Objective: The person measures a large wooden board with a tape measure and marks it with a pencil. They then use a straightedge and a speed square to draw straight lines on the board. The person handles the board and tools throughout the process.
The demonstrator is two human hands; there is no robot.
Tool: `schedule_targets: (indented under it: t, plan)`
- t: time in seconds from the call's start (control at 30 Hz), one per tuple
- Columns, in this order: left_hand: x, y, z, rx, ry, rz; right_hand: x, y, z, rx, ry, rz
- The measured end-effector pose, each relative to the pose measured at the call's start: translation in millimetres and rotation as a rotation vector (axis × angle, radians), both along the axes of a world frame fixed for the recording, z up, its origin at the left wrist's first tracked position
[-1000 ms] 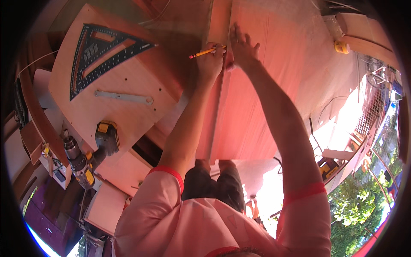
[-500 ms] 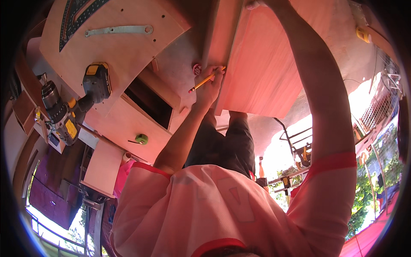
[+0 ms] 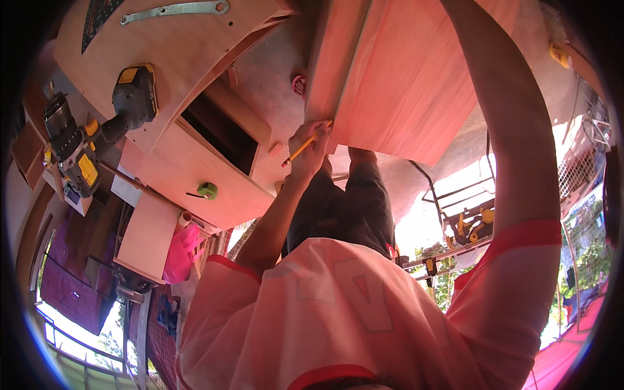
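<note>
A yellow pencil (image 3: 299, 149) is pinched in my left hand (image 3: 308, 144), its point against the edge of a wooden strip near the close end. The strip (image 3: 336, 55) runs lengthwise along the left side of a wide reddish wood panel (image 3: 413, 81). My legs show just below the panel's near edge. Along the panel's right side my right arm (image 3: 520, 104) reaches up and out past the top of the view, so its hand is hidden.
To the left, a curved wooden top bears a cordless drill (image 3: 78, 149), a metal wrench (image 3: 174, 11) and a dark triangular square (image 3: 99, 23). A green tape measure (image 3: 207, 190) lies on a lower board by a dark opening (image 3: 220, 140). A pink bag (image 3: 184, 255) hangs below.
My left hand with the pencil has come down the strip's edge toward my body. My right hand, seen earlier at the panel's far end, has passed out of view. The view has shifted slightly.
</note>
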State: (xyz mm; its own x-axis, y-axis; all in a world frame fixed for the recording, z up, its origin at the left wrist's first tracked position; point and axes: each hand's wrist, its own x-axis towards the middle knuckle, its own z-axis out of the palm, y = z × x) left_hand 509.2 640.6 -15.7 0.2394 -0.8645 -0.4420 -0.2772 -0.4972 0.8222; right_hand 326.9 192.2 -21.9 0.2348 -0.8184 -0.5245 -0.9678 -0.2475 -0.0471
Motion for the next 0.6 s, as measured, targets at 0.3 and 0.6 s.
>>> schedule_targets:
  t: [0.3, 0.6]
  plan:
    - [-4, -18, -11, -0.025, -0.047, 0.002, 10, 8, 0, 0.041, -0.034, -0.120]
    - [-42, -244, -60, -0.453, -0.063, 0.043, 10, 6, 17, 0.031, 0.020, -0.148]
